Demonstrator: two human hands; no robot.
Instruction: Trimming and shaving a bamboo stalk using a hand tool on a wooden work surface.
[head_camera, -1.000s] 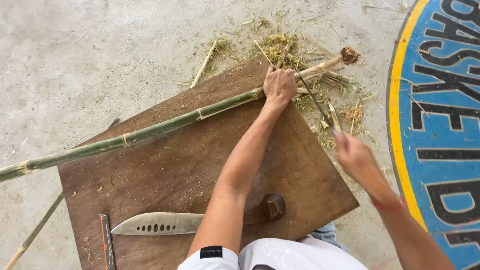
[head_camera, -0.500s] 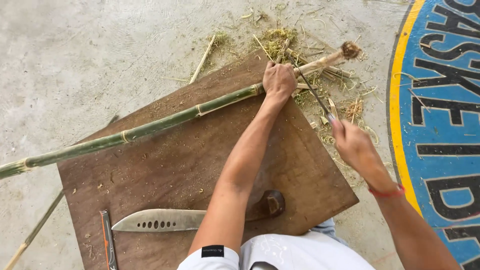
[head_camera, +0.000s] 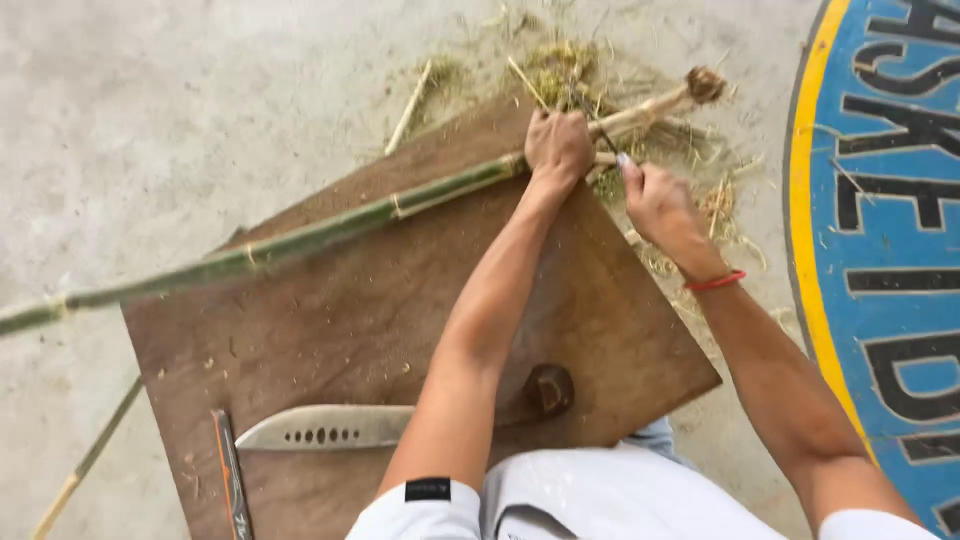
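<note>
Head view shows us a concrete floor (head_camera: 180, 110) with a painted blue and yellow patch (head_camera: 890, 230) at the right. On the floor lies a brown wooden board (head_camera: 360, 320). Across it runs a long green bamboo stalk (head_camera: 300, 240), its pale stripped end (head_camera: 655, 103) reaching past the board's far corner over a litter of dry shavings (head_camera: 570, 65). Near us on the board rests a broad cleaver (head_camera: 330, 427) with a dark handle (head_camera: 548, 390). Our left hand (head_camera: 558, 145) is closed around the stalk near its stripped end. Our right hand (head_camera: 655, 205), just beside it, is clenched on a small thin blade (head_camera: 608, 142) that touches the stalk.
</note>
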